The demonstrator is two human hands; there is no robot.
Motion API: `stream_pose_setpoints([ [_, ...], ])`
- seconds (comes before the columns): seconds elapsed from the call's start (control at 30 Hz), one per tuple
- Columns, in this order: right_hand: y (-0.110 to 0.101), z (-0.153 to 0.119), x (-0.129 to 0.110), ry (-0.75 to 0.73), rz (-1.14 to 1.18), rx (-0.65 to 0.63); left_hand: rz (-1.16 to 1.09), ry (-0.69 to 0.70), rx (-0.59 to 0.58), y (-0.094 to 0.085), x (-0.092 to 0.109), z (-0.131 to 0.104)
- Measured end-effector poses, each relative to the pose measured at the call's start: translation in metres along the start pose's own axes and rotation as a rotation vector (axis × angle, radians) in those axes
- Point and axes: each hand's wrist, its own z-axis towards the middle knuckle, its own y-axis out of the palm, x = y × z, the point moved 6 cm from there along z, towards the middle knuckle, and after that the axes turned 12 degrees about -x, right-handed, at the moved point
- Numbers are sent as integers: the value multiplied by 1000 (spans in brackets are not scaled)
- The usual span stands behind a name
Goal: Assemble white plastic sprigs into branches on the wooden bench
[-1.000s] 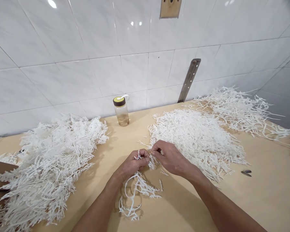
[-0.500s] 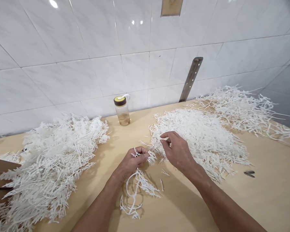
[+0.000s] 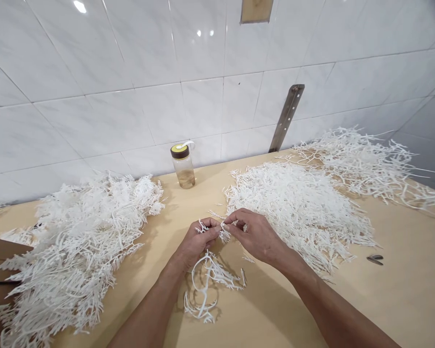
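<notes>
Between the fingers of my left hand point(image 3: 199, 241) is a white branching plastic sprig point(image 3: 207, 268). Its thin stems hang below the hand and reach down over the tabletop point(image 3: 268, 309), while a tufted end sticks out past the fingertips. My right hand point(image 3: 255, 234) pinches at that tufted end, thumb and forefinger closed on it, close to the left fingertips. Just behind the right hand spreads a flat heap of short white plastic pieces point(image 3: 304, 208). A few loose bits point(image 3: 248, 259) lie on the wood near both hands.
A large pile of white branched sprigs point(image 3: 90, 241) covers the left side, beside a brown box point(image 3: 3, 261). A clear bottle point(image 3: 185, 176) stands near the tiled wall. Longer bare stems point(image 3: 369, 162) lie at back right, and a small dark metal tool point(image 3: 375, 259) lies at right.
My right hand has moved left and down from over the heap to the sprig's tufted end. The hanging stems have shifted slightly right; the left hand stays nearly in place.
</notes>
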Motion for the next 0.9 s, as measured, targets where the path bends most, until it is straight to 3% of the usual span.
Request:
stream_pose_setpoints([
  [0.23, -1, -1, -1, 43, 38, -40, 106, 11, -26, 5, 1, -1],
  [0.4, 2, 0, 2, 46, 67, -112, 37, 7, -11, 2, 0, -2],
  [0.7, 1, -2, -1, 29, 88, -93, 96, 18, -49, 3, -2, 0],
  [0.9, 2, -1, 1, 43, 71, -111, 15, -25, -77, 6, -4, -1],
])
